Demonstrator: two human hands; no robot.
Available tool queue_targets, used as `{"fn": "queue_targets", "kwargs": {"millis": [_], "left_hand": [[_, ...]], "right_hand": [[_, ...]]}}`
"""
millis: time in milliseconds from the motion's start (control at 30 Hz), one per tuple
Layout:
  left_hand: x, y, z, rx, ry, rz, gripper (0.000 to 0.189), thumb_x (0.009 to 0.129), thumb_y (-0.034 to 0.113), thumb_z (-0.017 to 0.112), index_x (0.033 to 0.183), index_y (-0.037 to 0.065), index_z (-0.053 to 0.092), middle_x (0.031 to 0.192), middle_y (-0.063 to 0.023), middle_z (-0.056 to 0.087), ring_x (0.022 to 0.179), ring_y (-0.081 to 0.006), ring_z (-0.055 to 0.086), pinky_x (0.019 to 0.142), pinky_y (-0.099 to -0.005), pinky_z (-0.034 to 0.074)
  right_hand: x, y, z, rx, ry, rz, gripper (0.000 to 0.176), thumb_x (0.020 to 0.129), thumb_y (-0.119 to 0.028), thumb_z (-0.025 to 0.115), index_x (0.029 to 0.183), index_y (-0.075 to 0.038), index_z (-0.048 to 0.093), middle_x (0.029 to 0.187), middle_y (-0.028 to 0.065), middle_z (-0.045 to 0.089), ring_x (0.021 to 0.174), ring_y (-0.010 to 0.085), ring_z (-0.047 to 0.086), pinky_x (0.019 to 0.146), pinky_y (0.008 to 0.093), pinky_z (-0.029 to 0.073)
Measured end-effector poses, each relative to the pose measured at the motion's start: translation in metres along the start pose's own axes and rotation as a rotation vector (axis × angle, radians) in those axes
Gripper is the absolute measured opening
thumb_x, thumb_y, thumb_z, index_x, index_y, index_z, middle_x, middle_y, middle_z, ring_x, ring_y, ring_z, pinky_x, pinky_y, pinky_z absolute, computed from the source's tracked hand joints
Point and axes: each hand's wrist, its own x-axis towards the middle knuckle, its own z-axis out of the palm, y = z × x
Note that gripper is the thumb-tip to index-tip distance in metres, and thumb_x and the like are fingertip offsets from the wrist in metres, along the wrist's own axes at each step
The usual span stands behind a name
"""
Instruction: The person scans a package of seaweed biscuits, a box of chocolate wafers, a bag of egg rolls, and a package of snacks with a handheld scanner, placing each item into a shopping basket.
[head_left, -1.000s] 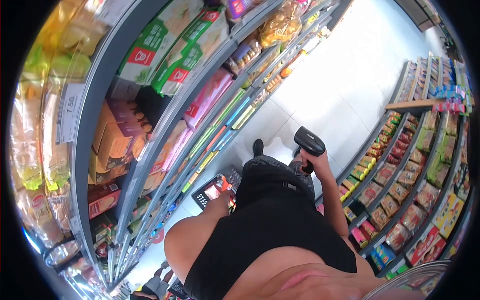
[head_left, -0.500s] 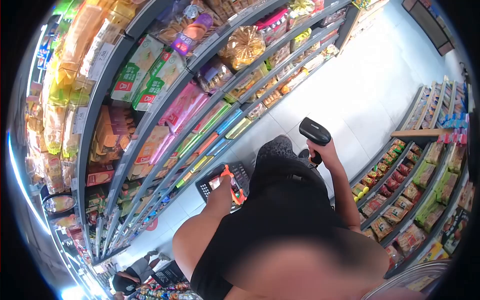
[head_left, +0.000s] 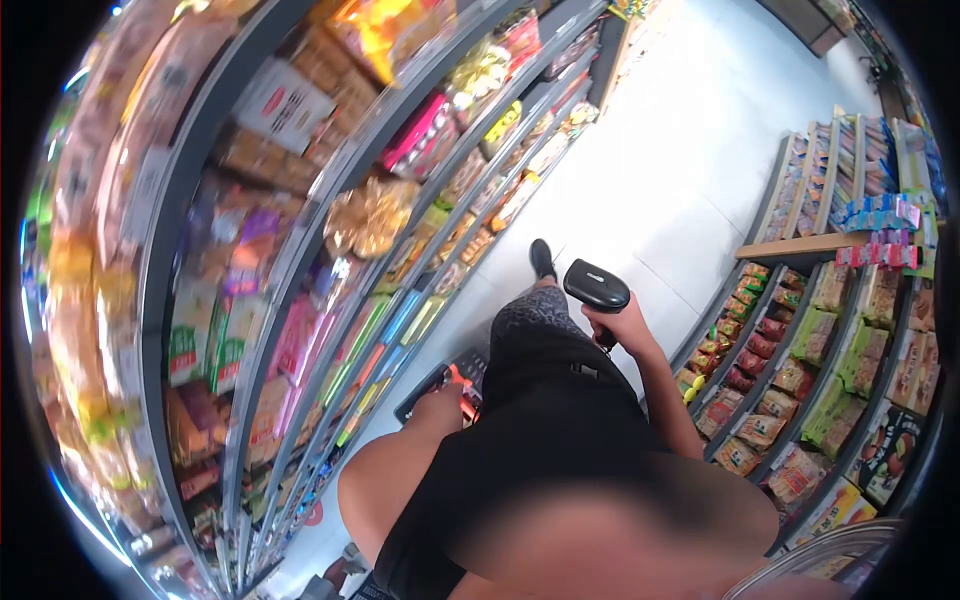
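Note:
My right hand point(head_left: 624, 324) is wrapped round the grip of a black handheld barcode scanner point(head_left: 596, 285), whose rounded head points up and to the left. At my left side, my left hand point(head_left: 437, 409) is closed round the orange handle point(head_left: 468, 400) of a black shopping basket point(head_left: 471, 362). Only parts of the basket show beside my hip, and what it contains is hidden by my arm and hand. One shoe point(head_left: 542, 259) reaches forward on the floor.
A long shelf point(head_left: 330, 178) of packaged snacks and boxes runs along my left. On the right stand lower shelves point(head_left: 762, 407) with bagged goods. Pale floor tiles point(head_left: 650, 170) stretch between them. Behind me, part of another person point(head_left: 335, 580) shows.
I have moved forward along the aisle, one foot now ahead. The shelves have shifted backward in view. Both hands keep their hold on the scanner and the basket.

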Motion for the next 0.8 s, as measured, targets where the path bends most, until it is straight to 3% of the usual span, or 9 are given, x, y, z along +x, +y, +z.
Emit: {"fn": "queue_targets", "kwargs": {"millis": [100, 233, 267, 333, 467, 533, 633, 800], "left_hand": [[0.073, -0.008, -0.010, 0.041, -0.110, 0.067, 0.043, 0.096, 0.033, 0.059, 0.133, 0.011, 0.060, 0.125, -0.0144, 0.069, 0.118, -0.0309, 0.066, 0.099, -0.0417, 0.050], [0.114, 0.003, -0.043, -0.091, -0.136, 0.065, 0.043, 0.095, 0.032, 0.060, 0.132, 0.010, 0.060, 0.124, -0.0141, 0.069, 0.117, -0.0306, 0.066, 0.098, -0.0413, 0.050], [0.121, 0.007, -0.052, -0.128, -0.134, 0.058, 0.043, 0.095, 0.032, 0.060, 0.132, 0.010, 0.060, 0.123, -0.0140, 0.069, 0.116, -0.0306, 0.066, 0.097, -0.0412, 0.050], [0.132, 0.012, -0.068, -0.206, -0.123, 0.040, 0.044, 0.094, 0.032, 0.061, 0.132, 0.010, 0.061, 0.123, -0.0138, 0.069, 0.116, -0.0304, 0.066, 0.097, -0.0410, 0.050], [0.143, 0.029, -0.088, -0.363, -0.079, -0.034, 0.044, 0.093, 0.031, 0.062, 0.131, 0.009, 0.061, 0.121, -0.0134, 0.070, 0.115, -0.0301, 0.066, 0.096, -0.0405, 0.050], [0.155, 0.040, -0.091, -0.446, -0.042, -0.074, 0.044, 0.093, 0.031, 0.063, 0.131, 0.009, 0.062, 0.121, -0.0132, 0.070, 0.114, -0.0300, 0.066, 0.096, -0.0403, 0.051], [0.171, 0.061, -0.086, -0.580, 0.013, -0.150, 0.044, 0.092, 0.030, 0.063, 0.130, 0.009, 0.062, 0.120, -0.0129, 0.070, 0.113, -0.0297, 0.066, 0.095, -0.0400, 0.051], [0.217, 0.101, -0.068, -0.828, 0.166, -0.289, 0.045, 0.090, 0.030, 0.065, 0.130, 0.008, 0.063, 0.118, -0.0125, 0.070, 0.111, -0.0294, 0.067, 0.094, -0.0395, 0.051]], "right_hand": [[0.061, -0.050, -0.024, -0.026, 0.053, 0.000, 0.016, 0.085, -0.009, 0.080, 0.087, -0.003, 0.065, 0.065, 0.0005, 0.061, 0.052, 0.0092, 0.058, 0.049, 0.0264, 0.047], [0.127, -0.099, -0.034, -0.160, 0.018, 0.063, 0.017, 0.086, -0.011, 0.079, 0.094, -0.002, 0.067, 0.065, 0.0005, 0.061, 0.052, 0.0088, 0.058, 0.049, 0.0262, 0.046], [0.142, -0.114, -0.033, -0.155, -0.028, 0.059, 0.020, 0.086, -0.012, 0.079, 0.100, -0.002, 0.069, 0.065, -0.0001, 0.061, 0.053, 0.0083, 0.056, 0.050, 0.0261, 0.044], [0.173, -0.148, -0.021, -0.138, -0.077, 0.068, 0.018, 0.086, -0.011, 0.078, 0.096, -0.002, 0.066, 0.066, 0.0002, 0.060, 0.054, 0.0081, 0.056, 0.051, 0.0271, 0.046], [0.234, -0.173, -0.006, -0.256, -0.277, -0.071, 0.031, 0.088, -0.014, 0.079, 0.113, 0.000, 0.069, 0.075, 0.0001, 0.065, 0.059, 0.0072, 0.055, 0.055, 0.0258, 0.044], [0.255, -0.185, -0.006, -0.293, -0.400, 0.063, 0.029, 0.087, -0.016, 0.080, 0.110, -0.001, 0.070, 0.069, -0.0008, 0.063, 0.059, 0.0065, 0.055, 0.055, 0.0263, 0.045], [0.289, -0.189, -0.005, -0.334, -0.531, 0.135, 0.020, 0.091, -0.018, 0.079, 0.089, -0.001, 0.067, 0.062, -0.0015, 0.060, 0.054, 0.0065, 0.055, 0.051, 0.0253, 0.043], [0.333, -0.204, -0.019, -0.432, -0.708, 0.128, 0.027, 0.091, -0.025, 0.078, 0.085, -0.003, 0.065, 0.061, -0.0011, 0.060, 0.053, 0.0068, 0.056, 0.052, 0.0250, 0.045]]}}
